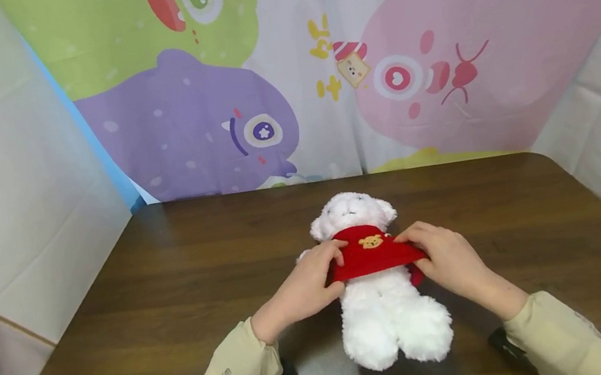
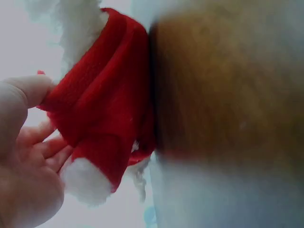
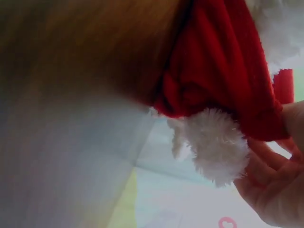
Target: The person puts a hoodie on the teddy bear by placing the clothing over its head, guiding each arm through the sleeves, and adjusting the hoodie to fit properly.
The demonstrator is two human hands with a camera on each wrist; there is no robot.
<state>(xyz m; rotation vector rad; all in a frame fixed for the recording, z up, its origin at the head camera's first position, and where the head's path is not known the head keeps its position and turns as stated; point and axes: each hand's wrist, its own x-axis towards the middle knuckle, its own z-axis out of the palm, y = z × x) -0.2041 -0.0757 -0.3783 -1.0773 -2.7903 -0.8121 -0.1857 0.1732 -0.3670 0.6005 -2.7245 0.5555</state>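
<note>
A white fluffy stuffed animal (image 1: 351,209) lies on its back, head toward the far side and legs toward me. Around its torso is a red doll shirt (image 1: 365,261) with a yellow bear patch on the chest; the front hem is spread wide above the legs. My left hand (image 1: 310,282) pinches the hem's left side between thumb and fingers. On the opposite side, my right hand (image 1: 451,256) pinches the hem the same way. White paws stick out of the red sleeves (image 2: 102,156), and the right wrist view shows one fluffy paw (image 3: 216,147) beside my fingers.
The toy rests on a dark brown wooden table (image 1: 217,250). Behind it hangs a curtain (image 1: 322,139) printed with cartoon monsters, and pale cloth panels (image 1: 13,157) stand at both sides. Dark wrist devices (image 1: 510,350) sit under my beige sleeves (image 1: 234,370).
</note>
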